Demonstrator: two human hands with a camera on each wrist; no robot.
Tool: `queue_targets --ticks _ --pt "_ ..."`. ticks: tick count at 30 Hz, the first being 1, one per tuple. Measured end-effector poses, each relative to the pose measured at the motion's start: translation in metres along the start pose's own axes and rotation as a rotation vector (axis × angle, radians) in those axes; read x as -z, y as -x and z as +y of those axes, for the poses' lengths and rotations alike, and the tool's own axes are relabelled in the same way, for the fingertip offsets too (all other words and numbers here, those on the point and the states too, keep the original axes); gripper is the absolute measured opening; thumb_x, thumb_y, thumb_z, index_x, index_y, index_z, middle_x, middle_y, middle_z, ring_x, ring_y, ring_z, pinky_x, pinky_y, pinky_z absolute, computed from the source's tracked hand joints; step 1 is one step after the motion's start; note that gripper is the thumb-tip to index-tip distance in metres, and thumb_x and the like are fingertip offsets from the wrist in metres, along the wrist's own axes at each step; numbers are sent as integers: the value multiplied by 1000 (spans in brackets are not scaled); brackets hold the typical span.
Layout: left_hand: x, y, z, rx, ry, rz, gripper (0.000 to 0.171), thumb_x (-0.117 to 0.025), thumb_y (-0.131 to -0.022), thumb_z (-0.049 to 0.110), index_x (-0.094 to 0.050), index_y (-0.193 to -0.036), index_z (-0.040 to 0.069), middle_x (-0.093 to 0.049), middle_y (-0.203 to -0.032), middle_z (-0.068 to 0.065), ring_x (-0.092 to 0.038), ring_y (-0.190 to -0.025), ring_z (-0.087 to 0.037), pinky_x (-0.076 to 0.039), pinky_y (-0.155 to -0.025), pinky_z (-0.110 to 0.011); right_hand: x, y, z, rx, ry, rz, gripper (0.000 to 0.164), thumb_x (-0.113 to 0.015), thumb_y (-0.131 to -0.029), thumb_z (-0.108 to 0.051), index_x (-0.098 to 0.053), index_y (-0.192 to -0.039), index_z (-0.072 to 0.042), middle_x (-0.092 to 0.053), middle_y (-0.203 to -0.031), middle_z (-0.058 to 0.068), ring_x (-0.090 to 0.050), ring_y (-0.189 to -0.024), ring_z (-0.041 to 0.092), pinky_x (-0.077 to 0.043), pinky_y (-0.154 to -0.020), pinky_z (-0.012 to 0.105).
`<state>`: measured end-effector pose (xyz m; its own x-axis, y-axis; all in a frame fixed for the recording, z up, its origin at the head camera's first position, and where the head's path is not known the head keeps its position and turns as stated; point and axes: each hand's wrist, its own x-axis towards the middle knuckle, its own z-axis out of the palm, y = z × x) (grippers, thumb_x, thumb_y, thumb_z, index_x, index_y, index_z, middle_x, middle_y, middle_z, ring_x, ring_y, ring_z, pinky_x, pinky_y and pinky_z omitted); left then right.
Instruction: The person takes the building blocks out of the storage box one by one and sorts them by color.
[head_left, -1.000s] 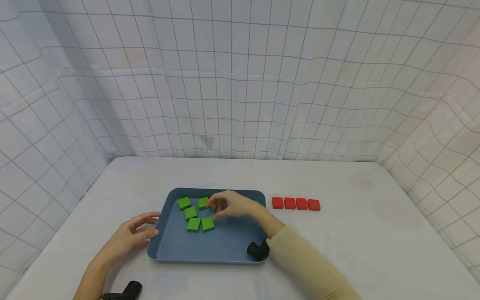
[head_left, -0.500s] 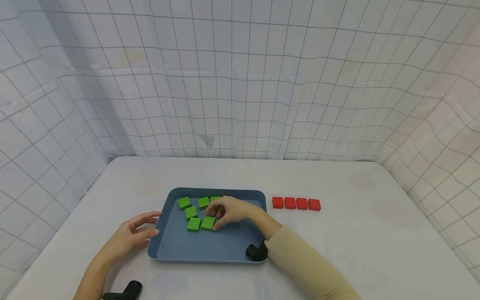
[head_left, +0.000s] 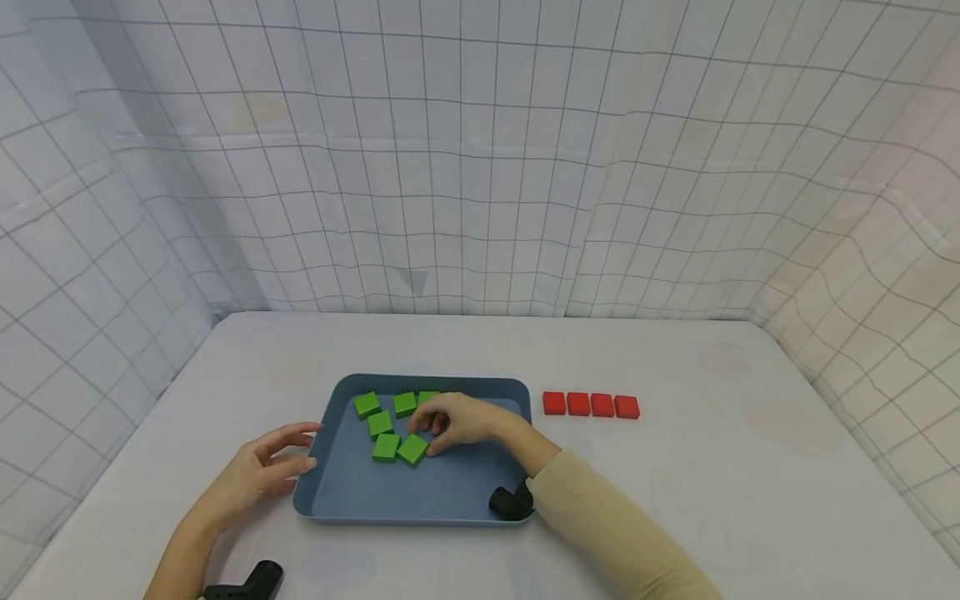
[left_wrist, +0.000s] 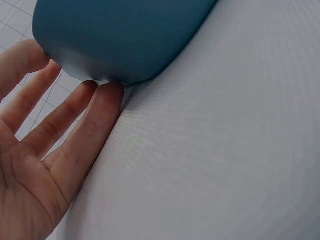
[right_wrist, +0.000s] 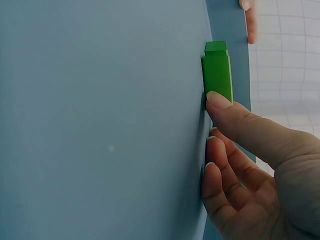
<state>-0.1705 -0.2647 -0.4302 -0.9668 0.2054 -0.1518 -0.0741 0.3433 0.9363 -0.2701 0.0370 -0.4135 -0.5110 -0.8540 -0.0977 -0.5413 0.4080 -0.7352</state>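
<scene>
Inside the blue-grey tray (head_left: 360, 500), my right hand (head_left: 465, 419) holds a green square block (head_left: 412, 450) at its right side, thumb and fingers at its edges. In the right wrist view the thumb (right_wrist: 220, 105) presses on the green block (right_wrist: 217, 75), and the other fingers curl low over the tray floor. The block sits turned at an angle beside another green block (head_left: 386, 447). Several more green blocks lie behind, one partly hidden by the hand. My left hand (head_left: 258, 471) rests at the tray's left side, relaxed fingertips against the outer wall (left_wrist: 115, 45).
Several red square blocks (head_left: 578, 404) stand in a row on the white table (head_left: 720, 467), right of the tray. Black wrist devices (head_left: 512, 503) are on both arms. White grid-patterned curtains (head_left: 487, 167) enclose the table at the back and sides.
My right hand came down toward the front, uncovering a rear green block, and took the front-right green block by its edge. That block has turned. The left hand stays in place.
</scene>
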Motion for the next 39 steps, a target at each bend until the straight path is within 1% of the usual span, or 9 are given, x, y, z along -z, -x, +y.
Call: queue_targets --ticks 4,9,13,18,25,30,35,37,39 --pt "0 0 0 -3 0 4 55 -59 -89 19 -37 -136 2 -41 -127 -23 -56 -101 -18 -50 -76 -36 0 -1 1 23 13 1 33 -72 -78 -8 -61 -109 -9 -57 -105 4 -51 -86 11 -42 -75 16" --pt "0 0 0 -9 4 2 54 -59 -89 19 -37 -136 1 -41 -126 -22 -57 -97 -11 -50 -75 -34 0 -1 2 34 36 4 33 -73 -77 -9 -61 -107 -9 -58 -103 2 -51 -84 10 -42 -74 16" --pt "0 0 0 -5 6 1 54 -59 -89 19 -37 -136 1 -41 -126 -22 -57 -98 -12 -50 -75 -34 1 -2 3 44 43 5 33 -73 -77 -10 -60 -107 -9 -58 -100 1 -51 -83 8 -42 -74 16" --pt "0 -1 -1 -2 5 -1 54 -58 -90 20 -37 -136 2 -41 -127 -23 -57 -99 -15 -50 -76 -35 2 0 1 50 5 17 32 -73 -77 -9 -60 -106 -8 -59 -96 3 -52 -82 7 -44 -73 16" --pt "0 -1 -1 -9 19 -9 55 -59 -89 19 -36 -136 1 -40 -127 -22 -57 -97 -8 -50 -76 -34 5 4 -1 85 -46 37 30 -71 -78 -5 -60 -105 -4 -62 -91 7 -57 -81 10 -46 -73 18" --pt "0 -2 -2 -7 19 -13 55 -59 -89 19 -36 -136 1 -41 -127 -22 -57 -97 -8 -50 -77 -35 10 7 -3 94 -95 75 31 -71 -78 -6 -58 -106 -6 -61 -93 5 -57 -78 7 -48 -72 20" --pt "0 -1 -1 1 8 -8 55 -58 -90 20 -36 -137 2 -40 -129 -23 -56 -101 -16 -50 -77 -37 21 15 -6 116 -155 131 32 -71 -78 -4 -57 -107 -4 -60 -94 7 -58 -78 10 -49 -72 24" --pt "0 -1 0 2 2 -4 55 -58 -90 20 -36 -137 2 -40 -129 -23 -56 -102 -17 -50 -77 -37 26 18 -8 131 -154 159 32 -71 -78 -4 -57 -107 -4 -60 -94 7 -59 -78 11 -49 -71 25" --pt "0 0 0 2 -1 -3 55 -58 -90 20 -36 -137 2 -41 -128 -23 -56 -101 -16 -50 -77 -37 31 22 -8 139 -151 187 32 -71 -78 -4 -57 -107 -4 -60 -94 7 -59 -77 11 -50 -71 26"
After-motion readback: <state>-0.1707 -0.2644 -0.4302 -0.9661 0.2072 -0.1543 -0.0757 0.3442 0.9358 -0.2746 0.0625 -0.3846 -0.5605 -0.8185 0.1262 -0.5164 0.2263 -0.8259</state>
